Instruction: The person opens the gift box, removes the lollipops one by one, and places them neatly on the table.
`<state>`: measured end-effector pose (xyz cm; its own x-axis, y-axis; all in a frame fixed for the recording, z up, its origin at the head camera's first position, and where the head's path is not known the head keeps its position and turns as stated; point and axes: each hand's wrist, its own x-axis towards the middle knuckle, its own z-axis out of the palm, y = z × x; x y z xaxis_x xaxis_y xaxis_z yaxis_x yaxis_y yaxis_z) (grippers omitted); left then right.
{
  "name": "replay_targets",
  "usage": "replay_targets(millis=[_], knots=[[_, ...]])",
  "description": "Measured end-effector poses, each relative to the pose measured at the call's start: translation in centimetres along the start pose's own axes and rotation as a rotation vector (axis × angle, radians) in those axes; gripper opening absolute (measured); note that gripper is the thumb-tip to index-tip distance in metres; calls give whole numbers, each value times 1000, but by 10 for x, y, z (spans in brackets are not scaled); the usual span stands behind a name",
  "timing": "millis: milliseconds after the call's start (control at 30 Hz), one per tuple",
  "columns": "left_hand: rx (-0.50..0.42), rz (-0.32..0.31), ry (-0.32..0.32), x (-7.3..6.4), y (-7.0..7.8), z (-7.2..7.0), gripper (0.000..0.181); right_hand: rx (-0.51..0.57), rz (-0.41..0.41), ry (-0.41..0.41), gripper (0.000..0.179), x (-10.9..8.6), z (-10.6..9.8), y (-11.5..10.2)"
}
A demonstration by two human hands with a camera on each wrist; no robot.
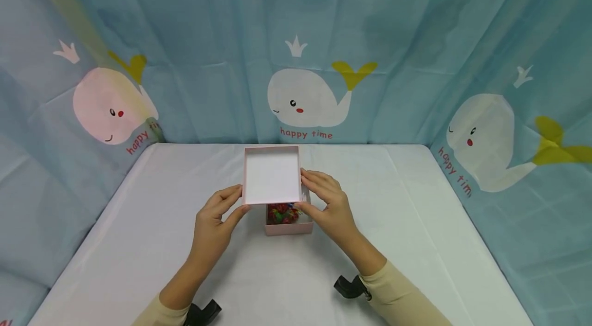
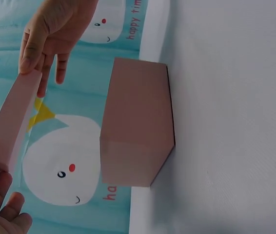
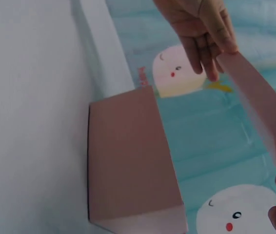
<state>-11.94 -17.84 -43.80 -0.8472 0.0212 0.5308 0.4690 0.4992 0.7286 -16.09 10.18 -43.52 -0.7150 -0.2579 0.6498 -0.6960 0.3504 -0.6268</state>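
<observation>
A pink box lid (image 1: 272,175) with a white inside is held up in the head view, its inner side facing me. My left hand (image 1: 216,220) pinches its lower left corner between thumb and fingers. The right hand (image 1: 329,207) grips the opposite side, thumb at the lower right corner. Behind and below the lid stands the pink box (image 1: 289,229) on the table, with red and green items (image 1: 283,214) inside; the lid hides most of its opening. Both wrist views show the lid (image 2: 16,119) raised clear of the box (image 3: 128,161).
A white cloth covers the table (image 1: 398,223). Blue curtains (image 1: 208,58) printed with whales enclose its back and both sides. Black wrist devices (image 1: 350,286) sit at both cuffs.
</observation>
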Motion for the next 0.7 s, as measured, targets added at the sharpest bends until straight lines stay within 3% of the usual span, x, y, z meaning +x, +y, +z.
replay_targets(millis=[367, 700], knots=[[46, -13, 9, -6, -25, -27, 60, 66, 105, -56, 60, 6, 35, -12], [-30, -175, 3, -6, -39, -51, 59, 60, 157, -84, 59, 10, 68, -19]])
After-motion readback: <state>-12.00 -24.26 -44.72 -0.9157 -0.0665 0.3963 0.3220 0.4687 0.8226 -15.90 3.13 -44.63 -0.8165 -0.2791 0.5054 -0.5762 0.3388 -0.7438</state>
